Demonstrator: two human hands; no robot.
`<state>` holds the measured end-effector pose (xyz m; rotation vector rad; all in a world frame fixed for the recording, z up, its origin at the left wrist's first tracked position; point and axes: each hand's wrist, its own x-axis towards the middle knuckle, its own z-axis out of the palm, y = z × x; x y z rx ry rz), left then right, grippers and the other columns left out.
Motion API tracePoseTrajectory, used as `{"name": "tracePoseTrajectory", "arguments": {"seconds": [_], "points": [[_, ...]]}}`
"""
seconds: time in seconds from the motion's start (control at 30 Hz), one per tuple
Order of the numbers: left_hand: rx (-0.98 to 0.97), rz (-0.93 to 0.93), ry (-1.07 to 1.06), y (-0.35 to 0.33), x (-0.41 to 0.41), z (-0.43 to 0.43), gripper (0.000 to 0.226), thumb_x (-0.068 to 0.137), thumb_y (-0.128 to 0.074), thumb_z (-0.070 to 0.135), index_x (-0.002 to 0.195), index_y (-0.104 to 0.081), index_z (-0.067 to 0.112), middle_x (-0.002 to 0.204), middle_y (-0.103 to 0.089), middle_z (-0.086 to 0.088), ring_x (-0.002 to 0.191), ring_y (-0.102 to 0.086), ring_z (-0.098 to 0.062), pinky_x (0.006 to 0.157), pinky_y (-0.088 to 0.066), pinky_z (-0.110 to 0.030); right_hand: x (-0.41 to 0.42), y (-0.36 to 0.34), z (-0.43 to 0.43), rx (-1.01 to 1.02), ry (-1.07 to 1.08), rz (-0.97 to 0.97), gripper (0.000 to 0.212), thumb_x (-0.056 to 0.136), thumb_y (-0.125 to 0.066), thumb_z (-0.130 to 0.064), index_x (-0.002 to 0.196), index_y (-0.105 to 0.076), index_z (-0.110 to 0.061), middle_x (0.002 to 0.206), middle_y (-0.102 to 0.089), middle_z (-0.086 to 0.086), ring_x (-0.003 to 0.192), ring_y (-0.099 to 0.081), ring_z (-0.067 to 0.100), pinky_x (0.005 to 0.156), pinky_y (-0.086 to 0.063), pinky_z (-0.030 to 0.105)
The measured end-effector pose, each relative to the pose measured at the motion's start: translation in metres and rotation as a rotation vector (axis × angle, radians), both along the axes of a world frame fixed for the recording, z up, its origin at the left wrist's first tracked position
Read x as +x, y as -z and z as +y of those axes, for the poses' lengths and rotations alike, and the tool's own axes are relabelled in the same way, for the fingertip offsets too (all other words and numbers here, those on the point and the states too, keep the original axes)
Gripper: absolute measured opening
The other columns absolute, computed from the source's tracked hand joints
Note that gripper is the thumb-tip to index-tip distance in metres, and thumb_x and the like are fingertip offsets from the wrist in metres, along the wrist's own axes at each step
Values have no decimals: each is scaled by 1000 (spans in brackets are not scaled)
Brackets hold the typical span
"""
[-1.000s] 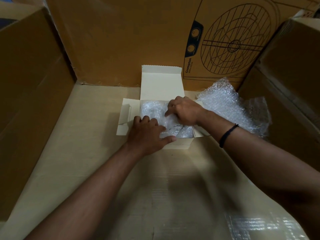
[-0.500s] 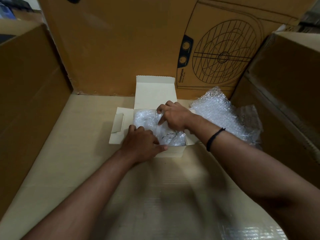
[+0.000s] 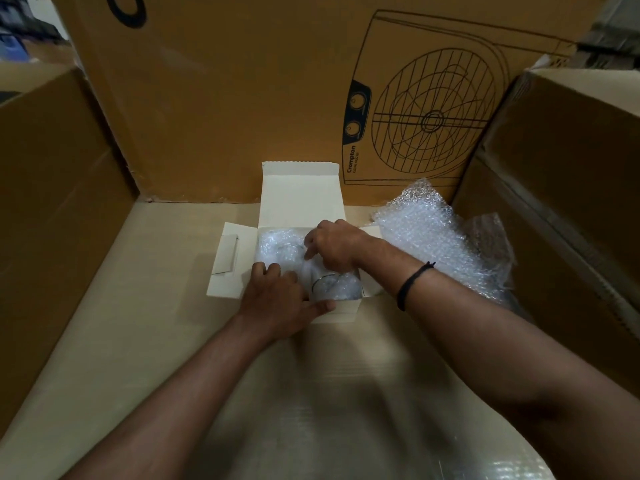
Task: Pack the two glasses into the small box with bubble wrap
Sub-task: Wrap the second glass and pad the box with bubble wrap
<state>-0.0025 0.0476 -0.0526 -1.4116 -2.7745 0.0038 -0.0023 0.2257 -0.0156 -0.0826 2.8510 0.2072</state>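
Note:
A small white box lies open on the cardboard surface, its lid flap standing up at the back and a side flap spread to the left. Inside it lies bubble wrap around the glasses; one glass rim shows through near the front. My left hand rests on the box's front left edge, fingers over the wrap and thumb along the front wall. My right hand presses down into the wrap at the box's right side, index finger pointing down. A second glass is hidden under the wrap.
A loose heap of bubble wrap lies right of the box. Tall brown cartons wall the space: one on the left, one with a fan drawing behind, one on the right. A shiny plastic sheet lies near me.
My right hand has shifted slightly, its index finger now poking down into the wrap. My left hand stays on the box's front edge. The camera has tilted, so everything sits lower in view.

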Motion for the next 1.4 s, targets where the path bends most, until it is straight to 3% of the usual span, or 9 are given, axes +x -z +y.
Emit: {"name": "tracePoseTrajectory", "arguments": {"seconds": [0.1,0.23,0.33,0.63,0.77,0.87,0.93,1.27,1.4], "points": [[-25,-56,-40,-3,3,4,87,79,-13,84,119,-64,25,124,-61,0,115,-48,-23,99,-28,-41,4,4,2,22,-38,48,45,96,-50,-18,137,-55,-35,147,-39,2,129,-37,25,103,-35,36],[23,-65,-8,-7,1,-5,82,77,-16,86,106,-70,30,112,-66,6,108,-50,-22,92,-27,-40,4,-7,7,-134,43,118,58,84,-53,2,135,-58,-25,140,-48,4,125,-44,26,98,-38,36],[115,-12,-23,-9,-2,-16,83,72,-15,87,105,-70,33,108,-67,12,104,-52,-18,86,-23,-37,2,-10,17,-117,80,138,55,85,-56,-2,132,-58,-29,137,-56,1,125,-47,25,99,-41,42],[-170,-168,-77,-24,4,-8,79,83,-16,82,114,-67,30,124,-60,0,119,-45,-24,107,-20,-48,-5,-1,1,157,-42,68,53,95,-52,-14,140,-49,-41,146,-45,-9,124,-38,24,96,-35,36],[2,-228,-70,-21,-4,-16,78,81,-15,80,95,-73,31,102,-68,8,102,-55,-15,103,-22,-44,-7,-12,3,-3,96,17,61,90,-54,-5,143,-47,-36,140,-49,4,124,-45,29,96,-41,39],[113,101,-110,-20,-14,-26,52,87,-31,55,86,-75,27,100,-67,7,98,-54,-21,92,-25,-43,-11,-24,-1,-206,73,187,65,83,-54,9,139,-53,-24,139,-55,6,125,-51,27,96,-46,38],[42,192,-153,-24,-17,-31,32,84,-47,40,87,-74,25,103,-66,6,105,-50,-26,96,-24,-46,-19,-23,-10,-242,10,169,66,80,-54,12,138,-55,-20,142,-53,5,129,-49,25,101,-44,38],[-348,1,-209,-33,-39,-6,38,89,-44,58,104,-66,30,129,-56,0,137,-25,-29,112,10,-58,-45,-15,-36,-151,59,-149,60,96,-46,0,150,-39,-24,151,-43,6,136,-43,29,111,-33,38],[-165,-21,-161,-36,-49,-16,20,87,-53,40,89,-68,27,114,-63,4,126,-36,-25,109,3,-58,-31,-27,-14,-416,135,80,56,87,-52,7,138,-54,-18,138,-58,4,124,-55,23,99,-42,31]]}}
